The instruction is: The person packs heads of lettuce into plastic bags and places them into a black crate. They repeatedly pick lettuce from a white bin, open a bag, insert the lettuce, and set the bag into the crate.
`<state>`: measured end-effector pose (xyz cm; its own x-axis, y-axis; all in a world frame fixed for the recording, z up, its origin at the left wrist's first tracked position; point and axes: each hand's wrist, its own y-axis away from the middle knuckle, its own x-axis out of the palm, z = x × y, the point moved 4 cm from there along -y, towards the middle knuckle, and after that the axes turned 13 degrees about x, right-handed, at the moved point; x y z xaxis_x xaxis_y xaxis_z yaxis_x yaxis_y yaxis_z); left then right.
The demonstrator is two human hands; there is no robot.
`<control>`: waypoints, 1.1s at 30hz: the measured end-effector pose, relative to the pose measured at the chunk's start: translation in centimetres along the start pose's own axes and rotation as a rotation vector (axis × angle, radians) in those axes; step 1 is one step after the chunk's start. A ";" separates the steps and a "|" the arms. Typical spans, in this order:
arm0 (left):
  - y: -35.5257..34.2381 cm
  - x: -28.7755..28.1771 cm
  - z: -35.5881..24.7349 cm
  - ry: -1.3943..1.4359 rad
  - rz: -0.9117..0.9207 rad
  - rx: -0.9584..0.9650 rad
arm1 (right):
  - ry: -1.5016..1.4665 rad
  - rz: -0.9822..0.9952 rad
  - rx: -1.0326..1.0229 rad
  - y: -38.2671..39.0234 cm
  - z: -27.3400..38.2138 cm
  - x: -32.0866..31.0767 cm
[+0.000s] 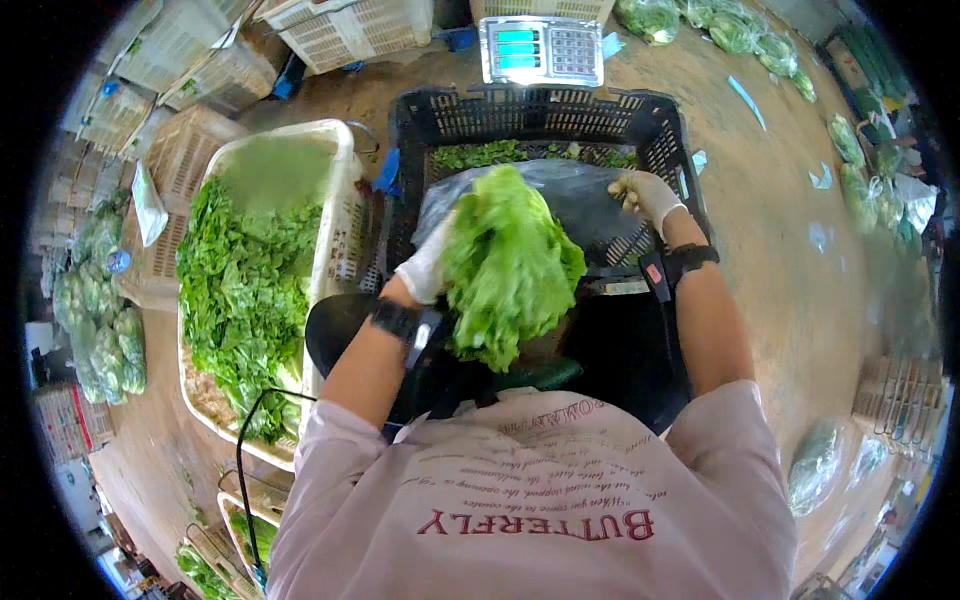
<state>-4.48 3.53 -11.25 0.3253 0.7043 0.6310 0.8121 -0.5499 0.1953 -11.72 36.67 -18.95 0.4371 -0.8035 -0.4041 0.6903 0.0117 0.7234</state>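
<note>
Our left hand (428, 268) wears a white glove and has its fingers clamped on the left side of a big green lettuce (515, 265). The lettuce is held up over the near edge of a black crate (540, 108), a bit left of the middle, and its leaves hang down toward our lap. They look a bit blurry. Behind the lettuce, a thin gray bag (585, 190) lies spread across the crate. Our right hand (655, 200), in a white glove too, is by the right end of the bag, near the right edge of the crate. There is something lumpy and brown at its fingers, but we cannot tell if they are pinched on it or just dirty. Some green bits (480, 155) lie along the far side of the crate. Just past its far edge is a scale (543, 50) with a bright screen. By the crate's left edge there is a white tub (335, 210) full of leafy greens (245, 290). Past the crate's far right corner, bagged greens (650, 18) lie on the brown floor (770, 230).
</note>
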 end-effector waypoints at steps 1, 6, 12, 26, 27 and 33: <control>-2.0 -0.9 2.6 0.215 0.008 -0.203 | -0.739 0.130 -0.077 1.2 1.2 0.3; -11.8 -5.5 8.8 0.019 -0.148 -0.323 | -0.607 0.380 -0.142 7.2 5.0 2.7; -16.9 -3.3 7.7 0.051 -0.382 -0.196 | -1.092 0.586 -0.089 6.3 2.3 1.1; -13.1 -11.1 5.1 0.124 -0.326 -0.158 | -1.174 0.354 -0.317 7.3 3.3 -3.1; -13.1 -10.7 5.2 0.051 -0.391 -0.137 | -1.053 0.308 -0.365 7.8 3.6 -2.5; -16.5 -7.5 6.7 0.189 -0.507 0.037 | -0.857 0.377 -0.315 9.5 4.3 -1.9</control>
<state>-17.11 10.34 -24.26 -0.2019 0.7822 0.5894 0.8619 -0.1439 0.4862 -8.49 35.79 -8.89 0.1801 -0.8721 0.4549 0.7676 0.4138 0.4894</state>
